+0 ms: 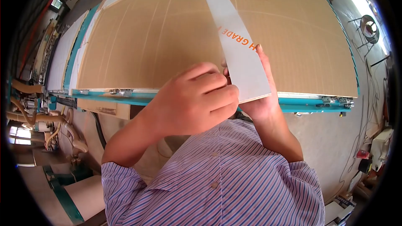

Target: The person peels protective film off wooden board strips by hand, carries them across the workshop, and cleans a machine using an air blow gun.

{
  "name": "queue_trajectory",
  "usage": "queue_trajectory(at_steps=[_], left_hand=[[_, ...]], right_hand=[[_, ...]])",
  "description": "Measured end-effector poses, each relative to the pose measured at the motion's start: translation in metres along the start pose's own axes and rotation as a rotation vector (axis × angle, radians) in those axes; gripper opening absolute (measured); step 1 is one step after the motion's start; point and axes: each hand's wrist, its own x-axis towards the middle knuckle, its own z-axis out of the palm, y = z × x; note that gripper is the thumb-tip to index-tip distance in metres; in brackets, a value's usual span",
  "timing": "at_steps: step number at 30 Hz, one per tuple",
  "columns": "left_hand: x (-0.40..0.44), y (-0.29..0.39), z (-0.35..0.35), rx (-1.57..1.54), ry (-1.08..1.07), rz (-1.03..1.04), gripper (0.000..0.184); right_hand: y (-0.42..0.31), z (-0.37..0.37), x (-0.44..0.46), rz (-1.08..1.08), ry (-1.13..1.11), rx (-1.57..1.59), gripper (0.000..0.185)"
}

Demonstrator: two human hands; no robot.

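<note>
A long white board strip (236, 50) with orange lettering slants away from me over a large brown sheet (167, 29). My right hand (268, 94) supports the strip's near end from below, its thumb along the right edge and fingertips showing at the left edge. Against that left edge, close to the near end, my left hand (197, 96) is closed with its fingers curled. Its thumb and fingertips are hidden, so I cannot tell what it pinches. The strip's cut near edge faces me.
The brown sheet lies on a machine table with a teal frame (310, 105). White panels (67, 54) lie to the left. Hoses and machinery (67, 129) stand at lower left. Cables (360, 113) run across the floor at right, near a round fan-like object (369, 28).
</note>
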Motion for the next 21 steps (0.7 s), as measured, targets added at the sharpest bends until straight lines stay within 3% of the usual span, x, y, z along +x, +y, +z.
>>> queue_trajectory(at_steps=[9,21], left_hand=[[0.002,-0.010,0.011,-0.107,0.064,-0.061,0.014],[0.003,-0.015,0.005,-0.160,-0.006,-0.022,0.014]], right_hand=[[0.000,0.001,0.000,0.015,0.048,-0.017,0.057],[-0.002,0.003,0.000,0.021,0.082,-0.031,0.057]])
